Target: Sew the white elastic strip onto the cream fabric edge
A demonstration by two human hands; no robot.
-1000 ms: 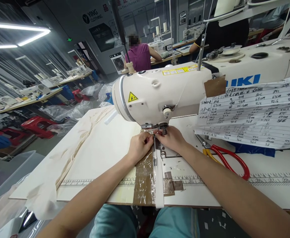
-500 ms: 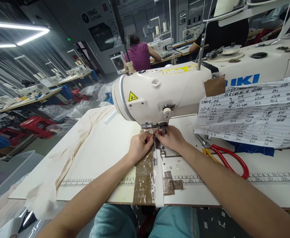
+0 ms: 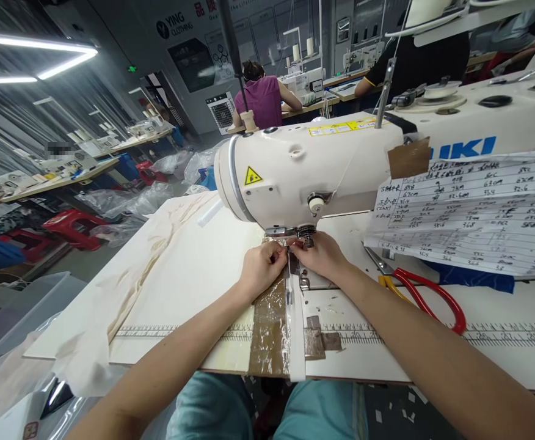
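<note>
My left hand [image 3: 262, 269] is closed in a pinch just in front of the needle area of a white sewing machine [image 3: 267, 174]. Close beside it, my right hand [image 3: 321, 256] has its fingers pressed together under the machine head, partly behind the presser parts. The fingertips almost meet; what they pinch is too small and hidden to make out. A narrow white fabric strip [image 3: 297, 336] runs from just below the fingertips to the table's front edge. Left of the strip, shiny brown tape [image 3: 270, 333] covers the tabletop.
Red-handled scissors [image 3: 432, 293] lie right of my right forearm. A handwritten paper sheet [image 3: 460, 214] hangs from the machine arm. Pale fabric [image 3: 143, 269] lies along the table's left side. A printed ruler [image 3: 354, 335] crosses the front. A person in purple [image 3: 261, 101] sits beyond.
The whole view has shifted slightly, with machine and table appearing a little further right. Both hands keep the same pinched pose at the needle area.
</note>
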